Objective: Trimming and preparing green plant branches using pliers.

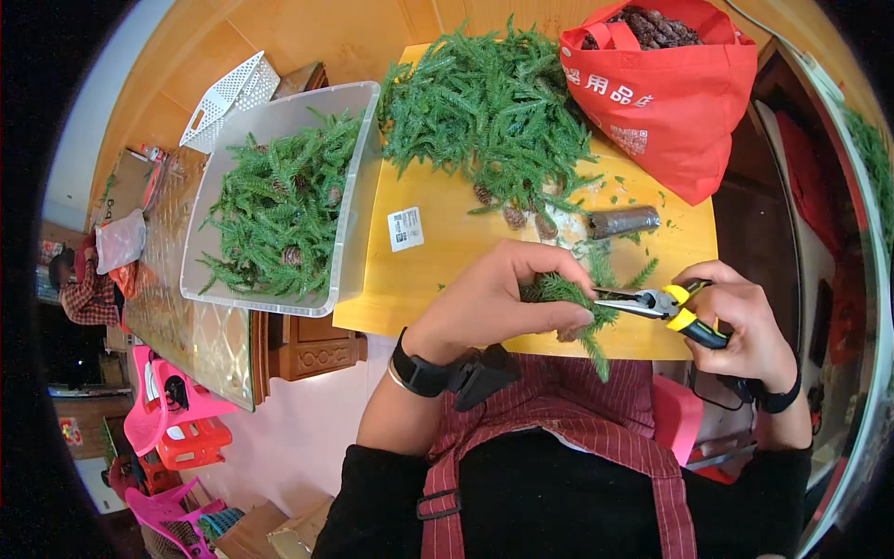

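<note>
A green fir sprig hangs over the near edge of the yellow table, pinched at its stem end in the left hand. The fingers curl round it and hide the stem, so how the sprig ends inside the grip cannot be made out. The left wrist bends inward, forearm rising from the lower edge, a black band on it.

The right hand is closed round the yellow-and-black handles of a pair of pliers, whose narrow tips point left and meet the sprig just beside the left fingertips; whether the tips bite on wire or on the twig is too small to tell.

Farther back on the table lie a dark roll, a few pine cones half buried in needles, and a large heap of fir branches at the far edge. A red bag sits at the far right corner, its contents only partly seen. Left of the table, a clear plastic bin holds more branches.
</note>
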`<state>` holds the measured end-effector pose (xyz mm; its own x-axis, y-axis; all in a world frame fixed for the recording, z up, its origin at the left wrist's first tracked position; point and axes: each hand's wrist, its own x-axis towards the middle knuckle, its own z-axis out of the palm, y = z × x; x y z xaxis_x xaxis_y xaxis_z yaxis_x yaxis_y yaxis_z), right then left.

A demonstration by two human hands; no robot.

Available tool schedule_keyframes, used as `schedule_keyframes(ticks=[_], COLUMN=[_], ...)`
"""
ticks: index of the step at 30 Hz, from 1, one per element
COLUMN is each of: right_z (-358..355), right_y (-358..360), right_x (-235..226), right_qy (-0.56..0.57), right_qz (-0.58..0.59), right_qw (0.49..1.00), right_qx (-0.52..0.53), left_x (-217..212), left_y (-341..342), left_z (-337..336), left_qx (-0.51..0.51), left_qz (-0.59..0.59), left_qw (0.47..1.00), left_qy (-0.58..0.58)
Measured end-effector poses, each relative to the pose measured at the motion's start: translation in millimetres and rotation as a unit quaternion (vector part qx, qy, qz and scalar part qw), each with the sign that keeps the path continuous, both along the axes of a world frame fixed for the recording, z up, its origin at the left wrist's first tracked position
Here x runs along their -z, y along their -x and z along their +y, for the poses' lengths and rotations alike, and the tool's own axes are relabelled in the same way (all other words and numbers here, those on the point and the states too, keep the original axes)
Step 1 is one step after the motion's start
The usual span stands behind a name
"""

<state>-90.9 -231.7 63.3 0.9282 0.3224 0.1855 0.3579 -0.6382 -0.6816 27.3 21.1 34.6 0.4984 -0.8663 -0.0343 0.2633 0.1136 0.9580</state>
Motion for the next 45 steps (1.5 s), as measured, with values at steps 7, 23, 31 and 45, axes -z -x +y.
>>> schedule_keyframes(ticks=[7,23,31,45], right_z=[0,1,18,0], right_y=[-2,1,9,2], right_x=[2,-2,-11,-5], right_qy=[-0.001,0.051,0.082,-0.026], right_qz=[-0.015,-0.005,0.062,0.100], right_qw=[1.000,0.998,0.988,0.994], right_qx=[-0.018,0.024,0.119,0.033], left_x=[8,4,12,2], left_y=[-6,1,22,0], left_z=[0,-4,-25,-4], left_qx=[0.081,-0.039,-0.312,-0.041], left_qz=[0.043,0.015,-0.587,0.011], left_qw=[0.996,0.998,0.738,0.999], left_qy=[0.008,-0.039,-0.120,-0.025])
